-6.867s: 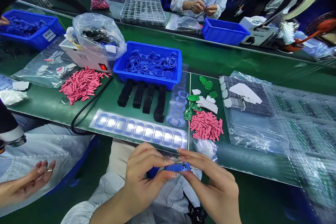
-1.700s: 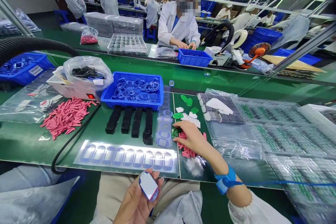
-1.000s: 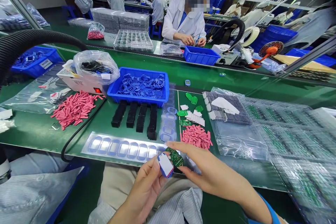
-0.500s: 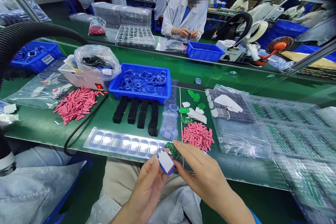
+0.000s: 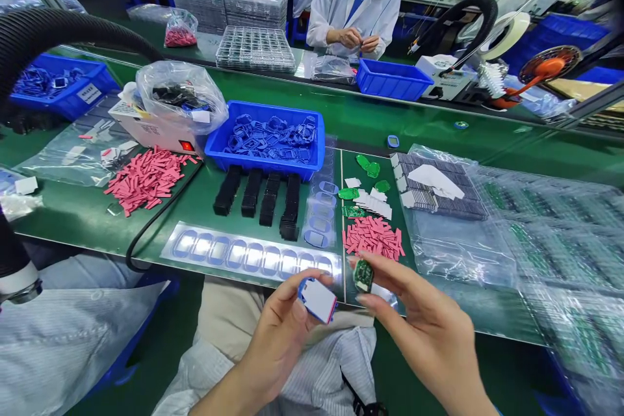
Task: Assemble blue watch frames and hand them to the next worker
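Head view: the left hand (image 5: 280, 335) held and partly hid a blue-and-white piece (image 5: 318, 299); the right hand (image 5: 431, 322) pinched a green board (image 5: 363, 275).

A fat black hose (image 5: 73, 29) bends at the left. Farther back, a bag of pink bits (image 5: 181, 34) sits near some stacked clear trays (image 5: 256, 10).

The workbench top (image 5: 78, 224) is smooth with a soft sheen. Along its front edge lies a glossy clear-film sticker sheet (image 5: 251, 256); nearer the back edge, a smooth blue plastic bin (image 5: 260, 165). Pink strips (image 5: 373, 238) look matt. The casing (image 5: 316, 301) is blue plastic, its panel (image 5: 319, 299) smooth white; the circuit board (image 5: 363, 276) looks rough.
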`<state>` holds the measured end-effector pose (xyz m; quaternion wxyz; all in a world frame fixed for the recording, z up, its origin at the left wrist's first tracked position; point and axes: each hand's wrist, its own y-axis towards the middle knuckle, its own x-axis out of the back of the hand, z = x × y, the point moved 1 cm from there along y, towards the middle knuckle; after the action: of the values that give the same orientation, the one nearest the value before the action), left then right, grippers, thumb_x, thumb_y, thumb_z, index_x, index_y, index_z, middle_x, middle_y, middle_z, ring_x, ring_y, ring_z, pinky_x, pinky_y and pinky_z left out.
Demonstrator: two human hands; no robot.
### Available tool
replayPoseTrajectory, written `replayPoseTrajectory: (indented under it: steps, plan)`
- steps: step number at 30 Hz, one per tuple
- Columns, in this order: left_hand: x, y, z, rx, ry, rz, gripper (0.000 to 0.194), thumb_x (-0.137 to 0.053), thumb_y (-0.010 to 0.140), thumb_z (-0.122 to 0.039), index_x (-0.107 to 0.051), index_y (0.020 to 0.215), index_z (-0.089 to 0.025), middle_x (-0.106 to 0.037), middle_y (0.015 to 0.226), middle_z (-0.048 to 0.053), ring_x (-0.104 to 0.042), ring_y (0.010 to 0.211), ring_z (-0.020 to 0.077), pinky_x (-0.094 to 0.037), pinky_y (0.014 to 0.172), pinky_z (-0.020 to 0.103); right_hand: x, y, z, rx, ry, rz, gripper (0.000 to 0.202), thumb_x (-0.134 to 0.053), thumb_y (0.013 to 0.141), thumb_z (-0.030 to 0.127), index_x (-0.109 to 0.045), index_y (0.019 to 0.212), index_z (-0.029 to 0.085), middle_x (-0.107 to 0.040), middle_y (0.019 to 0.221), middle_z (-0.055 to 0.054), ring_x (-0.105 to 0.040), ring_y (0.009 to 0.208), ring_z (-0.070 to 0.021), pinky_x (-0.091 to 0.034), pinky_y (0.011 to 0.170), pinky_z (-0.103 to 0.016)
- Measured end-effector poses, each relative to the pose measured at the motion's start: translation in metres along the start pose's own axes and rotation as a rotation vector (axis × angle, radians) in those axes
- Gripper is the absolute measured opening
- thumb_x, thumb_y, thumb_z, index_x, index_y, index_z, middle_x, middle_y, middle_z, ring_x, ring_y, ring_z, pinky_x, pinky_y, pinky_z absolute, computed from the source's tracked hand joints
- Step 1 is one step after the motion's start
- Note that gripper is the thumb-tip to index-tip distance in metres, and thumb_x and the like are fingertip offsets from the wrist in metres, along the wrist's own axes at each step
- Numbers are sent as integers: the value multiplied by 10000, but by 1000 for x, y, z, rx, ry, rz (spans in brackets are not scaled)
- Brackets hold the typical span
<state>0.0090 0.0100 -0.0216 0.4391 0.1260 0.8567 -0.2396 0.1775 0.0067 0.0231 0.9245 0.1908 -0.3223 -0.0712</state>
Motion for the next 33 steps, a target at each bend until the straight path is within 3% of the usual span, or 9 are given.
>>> replayPoseTrajectory:
  steps: [4, 8, 16, 23, 33]
  plan:
    - [3, 2, 0, -132, 123, 43, 270, -711, 773, -328, -710, 1041, -292, -742, 1042, -11, -678, 889, 97, -523, 783, 135, 12, 2, 12, -23, 57, 183, 333, -609, 869, 264, -572, 1197, 308, -708, 1118, 7, -687, 995, -148, -584, 833, -216]
    - [3, 3, -2, -284, 274, 99, 291, -711, 776, -301, -702, 1067, -300, -741, 1101, 13, -675, 1019, 140, -508, 887, 161, 15, 8, 23, 116, -81, 273, 361, -619, 855, 229, -559, 1211, 239, -698, 1148, -13, -669, 1032, -124, -518, 924, -178]
    - [-1, -1, -5, -397, 367, 72, 299, -717, 771, -230, -715, 1063, -293, -742, 1107, 3, -678, 1038, 148, -505, 914, 151, 11, 16, 31, 320, -270, 271, 243, -595, 864, 193, -625, 1105, 180, -732, 1055, -32, -671, 1030, -164, -545, 921, -249]
    - [2, -6, -4, -456, 430, 3, 276, -706, 776, -219, -728, 1040, -296, -730, 1110, 27, -662, 1069, 198, -520, 938, 241, 9, 14, 33, 333, -234, 285, 259, -589, 866, 191, -619, 1123, 185, -733, 1045, -38, -683, 1001, -190, -583, 880, -271]
    - [5, -8, -3, -465, 514, -16, 274, -709, 772, -248, -732, 1035, -322, -687, 1055, 47, -667, 984, 192, -550, 854, 246, 6, 14, 32, 381, -235, 296, 285, -606, 853, 164, -605, 1137, 177, -737, 1034, -30, -678, 1015, -177, -570, 913, -267]
